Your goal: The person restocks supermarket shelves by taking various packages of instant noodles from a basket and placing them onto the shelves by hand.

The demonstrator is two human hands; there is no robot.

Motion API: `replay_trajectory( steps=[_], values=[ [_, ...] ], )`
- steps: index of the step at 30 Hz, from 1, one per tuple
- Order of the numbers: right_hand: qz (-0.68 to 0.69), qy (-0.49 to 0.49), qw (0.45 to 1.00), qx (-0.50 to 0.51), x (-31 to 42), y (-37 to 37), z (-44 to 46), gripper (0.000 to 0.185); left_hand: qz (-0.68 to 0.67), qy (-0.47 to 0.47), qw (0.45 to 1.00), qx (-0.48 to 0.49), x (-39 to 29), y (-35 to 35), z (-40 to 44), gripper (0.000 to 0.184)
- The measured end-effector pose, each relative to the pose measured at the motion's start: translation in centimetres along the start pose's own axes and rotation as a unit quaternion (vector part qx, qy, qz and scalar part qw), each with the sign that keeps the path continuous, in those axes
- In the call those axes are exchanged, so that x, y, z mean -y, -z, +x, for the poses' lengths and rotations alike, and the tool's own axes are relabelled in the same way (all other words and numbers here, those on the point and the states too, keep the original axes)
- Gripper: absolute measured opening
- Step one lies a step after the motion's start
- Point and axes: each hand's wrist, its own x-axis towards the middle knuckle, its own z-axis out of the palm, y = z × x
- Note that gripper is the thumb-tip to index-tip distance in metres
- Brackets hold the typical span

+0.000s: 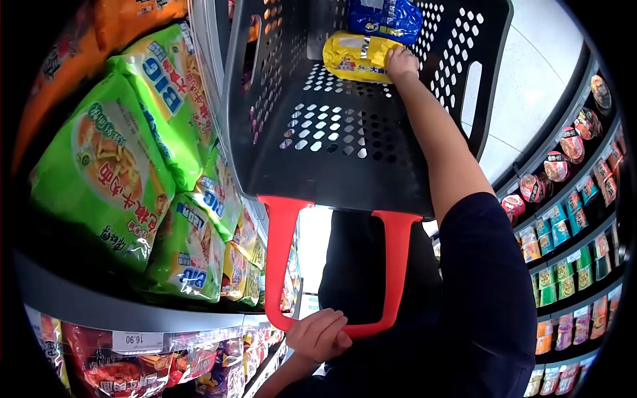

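Observation:
My left hand (318, 335) is closed around the bottom bar of the red handle (393, 265) on a black shopping basket (318, 182). My right arm reaches over the basket's right part. Its hand (403, 64) grips the right end of a yellow noodle pack (355, 56), which lies near the basket's far end; the fingertips are partly hidden. Just beyond the yellow pack, and touching or nearly touching it, is a blue pack (385, 20) in shiny wrapping.
On the left, a shelf holds large green noodle bags (109, 166), with red packs (126, 371) below beside a price tag (137, 341). Curving along the right is a shelf with noodle bowls (556, 166) and several rows of small packs. Pale floor tiles (531, 79) show between.

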Motion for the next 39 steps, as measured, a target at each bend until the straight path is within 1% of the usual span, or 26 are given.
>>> replay_trajectory(
  steps=[1,3,6,9,10,14,15,16,17,18,19,20,22,23,25,26,27,28,29,31,32,33,35,36,37,39],
  values=[
    [-0.051,0.005,0.999,-0.015,-0.1,0.5,0.1,0.029,0.002,-0.001,1.000,-0.002,0.0,-0.1,0.1,0.016],
    [0.031,0.116,0.987,0.108,-1.9,2.9,0.5,0.028,0.011,-0.008,1.000,-0.015,-0.1,-0.1,0.2,0.016],
    [0.039,0.222,0.971,0.076,-2.4,5.8,-1.2,0.028,0.011,-0.018,0.999,-0.040,-0.4,0.1,0.6,0.015],
    [-0.002,0.232,0.957,0.176,-1.4,15.1,-5.8,0.034,0.003,-0.023,0.995,-0.099,-0.8,-0.1,1.5,0.012],
    [-0.001,0.264,0.960,0.092,-1.0,15.8,-7.4,0.033,0.004,-0.021,0.992,-0.124,-0.6,-0.3,1.6,0.011],
    [0.099,0.306,0.943,0.087,-3.1,23.6,-15.6,0.036,-0.013,-0.019,0.983,-0.182,-1.2,0.2,2.1,0.008],
    [0.129,0.334,0.934,0.001,-4.3,24.7,-18.2,0.036,-0.049,-0.026,0.978,-0.201,-1.0,0.3,2.1,0.005],
    [0.132,0.394,0.909,-0.021,-6.2,28.1,-21.6,0.037,-0.126,0.021,0.975,-0.180,-1.2,1.0,1.6,0.007],
    [0.128,0.383,0.915,-0.013,-7.8,32.8,-25.9,0.038,-0.203,0.065,0.964,-0.160,-1.3,1.7,1.4,0.010],
    [0.172,0.436,0.880,-0.074,-9.6,35.4,-29.3,0.037,-0.346,0.094,0.916,-0.178,-0.6,2.0,1.3,0.020],
    [0.200,0.524,0.806,-0.190,-11.3,38.2,-33.0,0.029,-0.481,0.116,0.848,-0.191,0.3,2.4,1.2,0.031],
    [0.268,0.513,0.805,-0.131,-12.5,43.1,-37.7,0.022,-0.492,0.093,0.836,-0.222,1.0,3.5,1.2,0.042],
    [0.370,0.563,0.733,-0.092,-14.7,49.1,-44.5,0.017,-0.486,-0.006,0.835,-0.258,2.8,5.8,1.7,0.070],
    [0.393,0.615,0.678,-0.084,-16.1,51.5,-46.9,0.018,-0.464,-0.048,0.851,-0.242,3.2,7.3,2.0,0.083],
    [0.451,0.657,0.603,-0.039,-18.8,55.2,-50.1,0.018,-0.497,-0.127,0.849,-0.128,1.4,11.1,1.8,0.102],
    [0.549,0.629,0.549,-0.027,-19.2,55.8,-51.2,0.019,-0.488,0.056,0.871,0.026,-1.8,15.0,-0.2,0.116],
    [0.641,0.595,0.486,-0.015,-19.3,55.7,-52.2,0.021,-0.396,0.026,0.917,0.044,-1.1,13.5,-0.5,0.116],
    [0.723,0.553,0.413,-0.001,-19.4,55.4,-53.0,0.024,-0.395,-0.014,0.918,0.038,-1.7,13.8,-0.9,0.108],
    [0.782,0.459,0.421,-0.003,-19.8,54.7,-53.5,0.026,-0.394,-0.052,0.917,0.032,-2.4,13.9,-1.2,0.100],
    [0.875,0.256,0.411,-0.002,-20.2,53.2,-54.0,0.033,-0.559,-0.024,0.828,0.026,-2.3,11.5,-1.5,0.086],
    [0.862,0.251,0.439,-0.019,-19.6,53.7,-54.4,0.034,-0.635,-0.012,0.772,0.024,-1.7,9.5,-1.3,0.079],
    [0.855,0.365,0.368,0.033,-20.9,51.0,-51.3,0.034,-0.679,-0.057,0.732,0.005,-0.6,6.7,-1.1,0.064],
    [0.885,0.343,0.303,-0.086,-19.3,49.5,-51.5,0.035,-0.751,-0.052,0.656,-0.043,-3.9,7.8,-3.1,0.057],
    [0.867,0.295,0.366,-0.163,-18.7,49.0,-52.0,0.037,-0.771,-0.044,0.635,-0.024,-4.6,8.4,-4.3,0.058],
    [0.840,0.241,0.422,-0.240,-18.4,48.4,-52.8,0.039,-0.756,-0.020,0.653,0.033,-2.2,7.2,-4.3,0.058],
    [0.797,0.156,0.520,-0.265,-17.8,47.0,-55.2,0.046,-0.771,-0.041,0.636,-0.010,-3.5,8.3,-4.8,0.057]
  ],
)
